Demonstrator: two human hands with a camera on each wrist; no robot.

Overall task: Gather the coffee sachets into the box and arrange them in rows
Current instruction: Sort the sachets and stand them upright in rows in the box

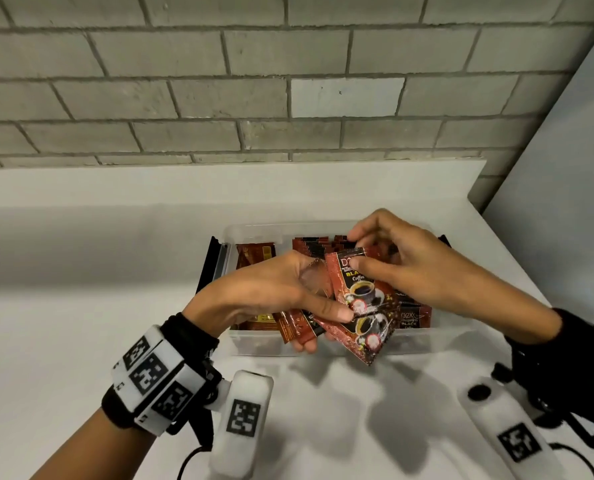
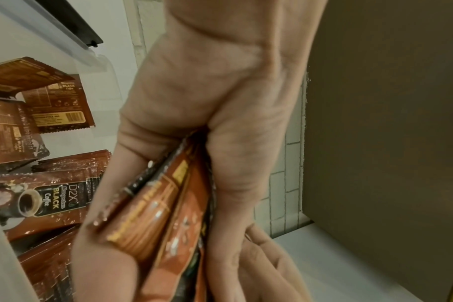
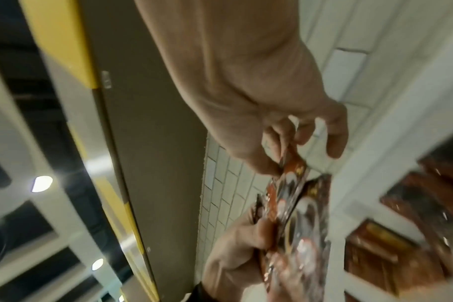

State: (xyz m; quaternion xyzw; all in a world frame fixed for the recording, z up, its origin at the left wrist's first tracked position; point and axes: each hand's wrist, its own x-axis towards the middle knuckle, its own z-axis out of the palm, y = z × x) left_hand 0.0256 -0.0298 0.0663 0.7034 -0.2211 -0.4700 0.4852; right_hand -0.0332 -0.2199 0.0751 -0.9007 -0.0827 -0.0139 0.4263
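A clear plastic box [image 1: 254, 342] stands on the white table and holds several red-brown coffee sachets [image 1: 318, 249], some upright in rows at its back, some loose at its left [image 2: 57, 106]. Over the box's front, my left hand [image 1: 288, 292] grips a fanned bundle of sachets [image 1: 357, 306] between thumb and fingers; the left wrist view shows that bundle [image 2: 163, 214] edge-on. My right hand [image 1: 399, 268] pinches the top edge of the front sachet of the bundle, thumb on its printed face. The right wrist view shows this pinch [image 3: 285, 161], blurred.
A black lid [image 1: 209, 268] leans against the box's left side. A grey brick wall [image 1: 288, 81] runs behind the table, and a white panel [image 1: 572, 202] closes the right. Bare white tabletop [image 1: 81, 323] lies left of the box.
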